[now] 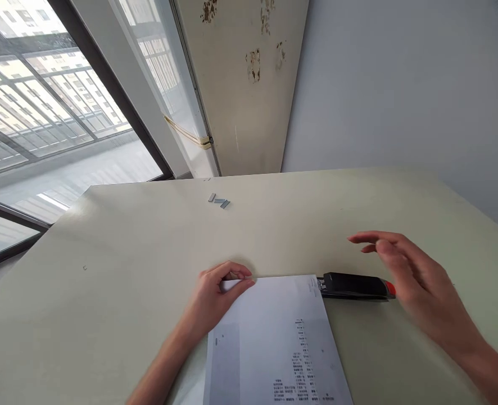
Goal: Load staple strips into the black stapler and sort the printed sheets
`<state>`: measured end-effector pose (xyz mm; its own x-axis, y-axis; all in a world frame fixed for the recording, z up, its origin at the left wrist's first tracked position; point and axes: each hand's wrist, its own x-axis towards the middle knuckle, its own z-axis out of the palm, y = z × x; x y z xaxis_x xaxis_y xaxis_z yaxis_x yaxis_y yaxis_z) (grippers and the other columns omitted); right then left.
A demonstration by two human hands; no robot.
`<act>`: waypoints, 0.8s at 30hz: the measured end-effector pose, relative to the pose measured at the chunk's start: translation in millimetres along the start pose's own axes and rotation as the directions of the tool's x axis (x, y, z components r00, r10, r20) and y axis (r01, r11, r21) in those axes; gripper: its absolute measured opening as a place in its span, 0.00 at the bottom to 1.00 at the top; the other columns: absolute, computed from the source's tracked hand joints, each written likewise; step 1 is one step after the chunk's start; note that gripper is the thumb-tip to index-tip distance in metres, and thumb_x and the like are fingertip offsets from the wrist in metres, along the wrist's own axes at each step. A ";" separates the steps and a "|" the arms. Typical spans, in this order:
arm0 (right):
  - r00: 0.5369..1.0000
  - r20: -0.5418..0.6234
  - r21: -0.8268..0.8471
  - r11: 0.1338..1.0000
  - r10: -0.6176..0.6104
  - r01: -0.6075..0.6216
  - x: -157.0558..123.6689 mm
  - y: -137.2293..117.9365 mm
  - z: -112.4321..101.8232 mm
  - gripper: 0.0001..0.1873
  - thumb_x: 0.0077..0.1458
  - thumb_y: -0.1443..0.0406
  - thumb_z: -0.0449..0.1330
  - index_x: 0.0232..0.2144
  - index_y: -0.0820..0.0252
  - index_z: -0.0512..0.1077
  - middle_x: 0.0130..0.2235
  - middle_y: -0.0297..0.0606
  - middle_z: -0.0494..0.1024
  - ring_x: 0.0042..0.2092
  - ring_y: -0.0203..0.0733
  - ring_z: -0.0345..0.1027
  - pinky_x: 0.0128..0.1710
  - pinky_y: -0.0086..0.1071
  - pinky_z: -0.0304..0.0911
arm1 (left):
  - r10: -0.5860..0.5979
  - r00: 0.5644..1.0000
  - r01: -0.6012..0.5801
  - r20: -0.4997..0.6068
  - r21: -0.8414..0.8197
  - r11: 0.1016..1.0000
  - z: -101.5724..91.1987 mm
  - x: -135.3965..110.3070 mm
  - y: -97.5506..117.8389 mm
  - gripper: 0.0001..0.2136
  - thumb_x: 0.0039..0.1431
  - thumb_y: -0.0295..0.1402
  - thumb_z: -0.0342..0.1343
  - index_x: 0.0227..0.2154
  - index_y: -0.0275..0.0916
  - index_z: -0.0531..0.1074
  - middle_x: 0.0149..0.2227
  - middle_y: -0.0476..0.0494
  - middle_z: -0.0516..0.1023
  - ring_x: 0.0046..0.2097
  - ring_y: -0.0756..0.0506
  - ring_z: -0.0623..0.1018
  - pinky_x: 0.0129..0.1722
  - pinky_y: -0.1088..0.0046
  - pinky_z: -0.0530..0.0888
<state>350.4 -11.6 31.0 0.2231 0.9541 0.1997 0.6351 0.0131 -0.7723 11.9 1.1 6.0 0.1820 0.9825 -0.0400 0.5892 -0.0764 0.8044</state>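
Observation:
A printed sheet of paper (274,337) lies on the pale table (126,281) in front of me. My left hand (217,298) pinches its upper left corner, fingers curled over the edge. A black stapler with a red end (354,286) lies flat at the sheet's upper right corner, its mouth over the paper's edge. My right hand (409,275) hovers just right of and above the stapler, fingers spread and holding nothing, slightly blurred.
Small strips of staples (219,201) lie farther back on the table. A worn cream cabinet (240,84) stands behind the table against a grey wall. A large window (42,112) fills the left side.

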 end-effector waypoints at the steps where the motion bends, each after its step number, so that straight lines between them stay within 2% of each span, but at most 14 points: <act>1: 0.999 -0.005 0.017 0.999 0.042 -0.042 -4.5 6.3 0.1 0.22 0.71 0.45 0.51 0.45 0.45 0.80 0.47 0.38 0.86 0.45 0.54 0.80 0.31 0.40 0.73 | 0.005 1.000 -0.005 -0.009 0.009 1.000 -2.7 0.5 -1.3 0.07 0.63 0.42 0.64 0.36 0.46 0.82 0.34 0.51 0.83 0.36 0.48 0.79 0.35 0.73 0.72; 4: 0.993 -0.049 0.069 0.992 0.105 -0.102 -12.9 22.2 3.4 0.20 0.71 0.47 0.52 0.43 0.47 0.78 0.50 0.37 0.84 0.47 0.52 0.77 0.37 0.40 0.72 | -0.006 0.999 0.007 -0.037 0.035 0.999 -11.6 2.0 -5.1 0.08 0.62 0.44 0.64 0.37 0.47 0.83 0.34 0.50 0.83 0.35 0.47 0.79 0.36 0.72 0.73; 9: 0.997 -0.074 0.102 0.995 0.017 -0.010 -12.6 31.7 10.6 0.15 0.71 0.52 0.54 0.43 0.49 0.77 0.47 0.37 0.83 0.47 0.48 0.76 0.43 0.39 0.73 | -0.046 0.993 0.051 -0.105 0.047 0.998 -26.1 3.4 -4.5 0.11 0.61 0.47 0.64 0.36 0.47 0.84 0.34 0.49 0.85 0.35 0.45 0.81 0.33 0.73 0.74; 11: 0.995 -0.085 0.089 0.994 -0.056 0.063 -12.5 32.4 12.0 0.13 0.71 0.54 0.54 0.43 0.50 0.77 0.46 0.38 0.82 0.47 0.48 0.77 0.40 0.38 0.73 | -0.047 0.986 0.051 -0.163 0.023 0.998 -31.4 2.8 -1.9 0.11 0.59 0.47 0.65 0.33 0.47 0.84 0.35 0.48 0.86 0.37 0.44 0.81 0.32 0.73 0.74; 15: 0.975 -0.081 0.061 0.975 -0.208 0.214 -16.1 32.1 11.9 0.08 0.70 0.61 0.56 0.44 0.51 0.75 0.47 0.40 0.81 0.46 0.47 0.77 0.27 0.34 0.68 | -0.068 0.965 0.060 -0.255 -0.041 0.997 -39.5 0.2 1.7 0.10 0.56 0.46 0.67 0.30 0.46 0.83 0.34 0.48 0.85 0.35 0.45 0.80 0.30 0.74 0.74; 17: 0.934 -0.076 0.083 0.931 -0.349 0.355 -19.0 27.1 10.8 0.08 0.69 0.67 0.56 0.44 0.51 0.75 0.45 0.40 0.80 0.45 0.47 0.77 0.32 0.36 0.71 | -0.092 0.956 0.073 -0.278 -0.078 0.994 -41.9 -1.4 2.2 0.09 0.55 0.45 0.68 0.30 0.45 0.83 0.34 0.48 0.85 0.33 0.46 0.80 0.28 0.75 0.73; 19: 0.851 -0.074 0.107 0.844 -0.520 0.526 -23.4 16.7 8.9 0.11 0.65 0.72 0.58 0.44 0.51 0.75 0.43 0.38 0.80 0.46 0.47 0.76 0.42 0.41 0.74 | -0.114 0.948 0.085 -0.297 -0.111 0.990 -43.4 -3.0 2.7 0.09 0.53 0.44 0.68 0.29 0.45 0.83 0.34 0.47 0.85 0.33 0.46 0.80 0.27 0.75 0.73; 21: 0.760 -0.043 0.118 0.752 -0.648 0.648 -30.1 2.1 6.1 0.16 0.62 0.75 0.59 0.47 0.51 0.74 0.42 0.38 0.82 0.47 0.48 0.77 0.47 0.44 0.74 | -0.135 0.937 0.094 -0.323 -0.138 0.986 -44.2 -4.1 3.1 0.10 0.52 0.44 0.69 0.29 0.45 0.82 0.33 0.47 0.84 0.32 0.46 0.80 0.26 0.75 0.73; 22: 0.739 -0.002 0.117 0.734 -0.673 0.669 -34.4 -5.6 4.8 0.18 0.61 0.74 0.60 0.50 0.51 0.74 0.43 0.38 0.83 0.47 0.48 0.78 0.47 0.44 0.75 | -0.141 0.931 0.095 -0.336 -0.150 0.984 -44.4 -4.5 3.3 0.10 0.52 0.44 0.69 0.29 0.45 0.82 0.32 0.47 0.84 0.32 0.46 0.79 0.26 0.75 0.72; 23: 0.741 0.053 0.111 0.741 -0.670 0.662 -39.2 -13.0 3.8 0.20 0.62 0.73 0.61 0.53 0.50 0.73 0.45 0.38 0.84 0.46 0.47 0.79 0.46 0.42 0.76 | -0.143 0.925 0.092 -0.351 -0.160 0.983 -44.6 -4.6 3.3 0.10 0.51 0.44 0.69 0.28 0.44 0.82 0.32 0.48 0.83 0.31 0.46 0.79 0.25 0.75 0.72; 24: 0.765 0.127 0.102 0.775 -0.631 0.623 -44.3 -19.8 3.3 0.22 0.63 0.70 0.62 0.57 0.49 0.71 0.46 0.38 0.84 0.44 0.46 0.80 0.44 0.40 0.77 | -0.144 0.920 0.086 -0.366 -0.170 0.982 -44.7 -4.7 3.2 0.10 0.51 0.44 0.69 0.28 0.44 0.81 0.32 0.48 0.83 0.32 0.46 0.79 0.25 0.75 0.72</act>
<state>325.5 -53.1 35.4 -0.3240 0.7596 0.5640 0.5564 0.6351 -0.5358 -22.3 3.8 35.3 -0.2053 0.9766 0.0642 0.4606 0.0385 0.8868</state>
